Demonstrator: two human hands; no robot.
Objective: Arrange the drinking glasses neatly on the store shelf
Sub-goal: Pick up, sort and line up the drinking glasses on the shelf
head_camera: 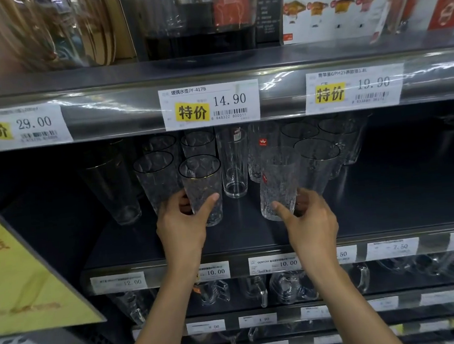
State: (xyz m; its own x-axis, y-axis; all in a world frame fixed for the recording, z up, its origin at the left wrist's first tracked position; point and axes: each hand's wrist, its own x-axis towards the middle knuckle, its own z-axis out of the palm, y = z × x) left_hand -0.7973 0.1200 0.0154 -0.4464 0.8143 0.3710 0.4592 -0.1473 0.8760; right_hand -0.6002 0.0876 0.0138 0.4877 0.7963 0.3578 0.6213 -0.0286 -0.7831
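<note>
Dark grey metal shelf board (149, 243), front rail w/ white price tags (214, 270) (12.00, 10.00, 10.00, 7.50). All glasses upright, bunched mid-shelf.

Front: clear dimpled tumbler w/ gold rim (201, 182) L of ctr; clear cut-pattern tumbler w/ red sticker (279, 178) R of ctr. Btwn them, further back, a plain smooth tall glass (234, 168). Just L of the gold-rim one, a second dimpled tumbler (155, 176); far L, a tall plain glass in shadow (110, 183). R side: dark-rimmed tumbler (317, 160) just behind the cut one. Back-row glasses (299, 131) too dim to tell apart.
</note>
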